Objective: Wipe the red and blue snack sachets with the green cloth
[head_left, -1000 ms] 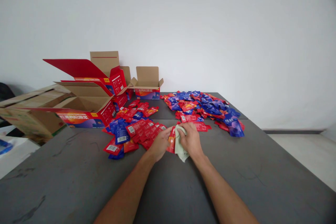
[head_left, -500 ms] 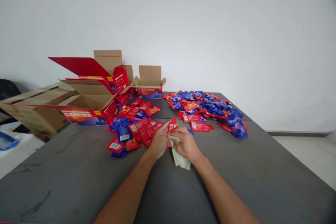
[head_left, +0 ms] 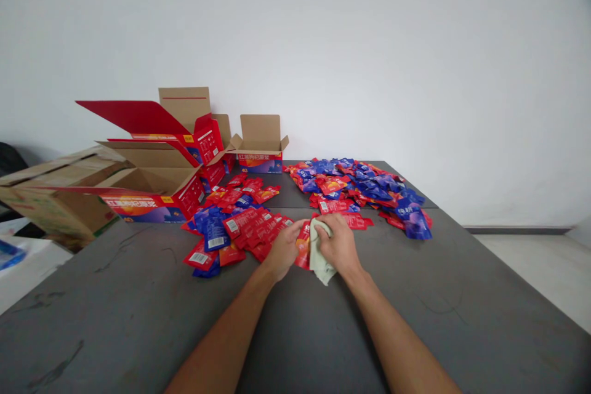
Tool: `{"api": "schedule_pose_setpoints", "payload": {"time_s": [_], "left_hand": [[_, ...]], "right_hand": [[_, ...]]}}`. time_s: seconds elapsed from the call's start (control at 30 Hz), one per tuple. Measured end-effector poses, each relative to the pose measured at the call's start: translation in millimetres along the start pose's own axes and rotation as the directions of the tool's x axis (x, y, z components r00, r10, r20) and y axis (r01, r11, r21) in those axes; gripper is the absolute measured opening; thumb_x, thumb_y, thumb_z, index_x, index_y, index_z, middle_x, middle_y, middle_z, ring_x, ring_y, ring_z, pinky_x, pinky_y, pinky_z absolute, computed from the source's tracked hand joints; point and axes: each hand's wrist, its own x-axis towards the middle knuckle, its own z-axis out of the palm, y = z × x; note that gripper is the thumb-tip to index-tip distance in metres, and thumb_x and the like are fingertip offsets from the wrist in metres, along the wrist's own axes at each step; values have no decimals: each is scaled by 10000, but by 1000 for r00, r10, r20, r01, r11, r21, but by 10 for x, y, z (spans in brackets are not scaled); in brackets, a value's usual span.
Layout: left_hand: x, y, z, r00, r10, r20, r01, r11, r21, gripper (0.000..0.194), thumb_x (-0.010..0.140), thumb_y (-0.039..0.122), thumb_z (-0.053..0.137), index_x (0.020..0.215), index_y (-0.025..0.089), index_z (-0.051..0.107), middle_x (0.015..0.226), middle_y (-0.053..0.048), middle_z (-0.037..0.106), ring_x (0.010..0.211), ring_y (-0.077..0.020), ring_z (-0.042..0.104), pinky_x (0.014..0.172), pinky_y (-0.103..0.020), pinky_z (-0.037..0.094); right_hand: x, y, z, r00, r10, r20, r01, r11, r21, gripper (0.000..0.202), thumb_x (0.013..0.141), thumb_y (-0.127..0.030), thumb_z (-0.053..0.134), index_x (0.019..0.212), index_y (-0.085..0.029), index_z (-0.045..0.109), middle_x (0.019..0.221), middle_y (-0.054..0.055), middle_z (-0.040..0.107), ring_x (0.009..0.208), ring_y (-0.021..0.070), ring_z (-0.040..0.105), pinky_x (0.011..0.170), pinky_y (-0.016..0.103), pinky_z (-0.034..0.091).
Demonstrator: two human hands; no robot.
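Observation:
My left hand (head_left: 282,252) grips the left edge of a red pouch (head_left: 303,247) above the dark table (head_left: 295,332). Beside it, my right hand (head_left: 339,243) is closed on a pale green cloth (head_left: 319,258), which lies against the pouch's right side and hangs down below the fingers. Just left of my hands lies a spread of red pouches (head_left: 252,228) and blue pouches (head_left: 215,231). Behind and to the right is a larger heap of red and blue pouches (head_left: 369,184).
Open red printed boxes (head_left: 143,206) stand at the left, with a smaller open box (head_left: 261,162) at the back. A brown carton (head_left: 69,209) and a white container (head_left: 41,258) are beyond the table's left edge. A white wall rises behind.
My right hand and the cloth have moved slightly right and up, uncovering more of the red pouch. The pouch now sits lower between my hands. The whole view has shifted slightly.

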Motion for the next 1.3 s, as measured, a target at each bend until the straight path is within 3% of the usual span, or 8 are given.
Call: {"api": "schedule_pose_setpoints", "payload": {"time_s": [0.2,0.33,0.53,0.7,0.8,0.9,1.07,1.3], "left_hand": [[75,-8,-83,971,130,-202,-126,992,32,673,550,-1,541,1181,207,647,1197,-88,701,1113,-245,642,933,-359,511],[111,-7,-134,935,195,-298,-182,981,71,645,590,33,588,1207,215,638,1195,-67,699,1050,-209,656,878,-301,508],[119,-48,-203,884,141,-446,-121,990,73,683,634,112,674,1298,216,548,1011,-48,720,782,-164,673,694,-272,505],[106,-66,-253,815,242,-526,-76,945,317,368,667,143,706,1028,197,663,906,-39,703,829,-173,670,762,-287,513],[124,-111,-242,850,220,-478,-60,943,329,235,737,191,677,970,186,708,970,-74,726,926,-200,672,868,-330,511],[155,-155,-198,901,133,-413,-87,988,129,287,838,327,638,1081,190,708,1108,-92,727,1042,-224,664,944,-371,504],[157,-101,-106,902,82,-424,-154,978,-138,377,845,355,666,1206,245,661,1350,-53,637,1279,-207,560,1061,-337,449],[50,32,-41,972,-56,-228,7,977,-213,372,829,346,680,1177,218,674,1195,-89,714,1119,-273,663,960,-409,531]], "right_hand": [[-98,-107,125,962,-93,258,64,991,118,245,803,-85,617,968,-241,711,973,47,669,959,214,604,899,357,470],[-98,-176,114,973,-54,224,14,984,176,242,819,-109,604,980,-249,718,1039,56,661,1015,208,609,928,344,479],[-75,-132,100,966,111,235,-167,958,234,179,858,-208,582,1001,-242,685,1002,18,723,925,201,657,875,342,491],[-72,-128,112,966,156,208,-218,922,320,168,864,-278,599,1002,-225,678,983,20,731,902,200,665,839,325,506],[-70,-161,102,969,135,207,-204,911,359,177,875,-299,601,1016,-219,673,991,26,728,914,200,664,852,327,510],[-80,-212,105,971,87,224,-169,911,377,183,899,-295,593,1051,-229,671,1038,33,724,960,199,660,897,340,506],[-113,-276,155,978,-90,189,35,961,274,182,875,-210,637,1038,-252,706,1113,57,679,1087,221,598,990,381,454],[-73,-112,128,1000,13,10,-14,996,91,162,881,-205,611,1006,-223,712,995,83,659,984,243,583,910,394,474]]}}
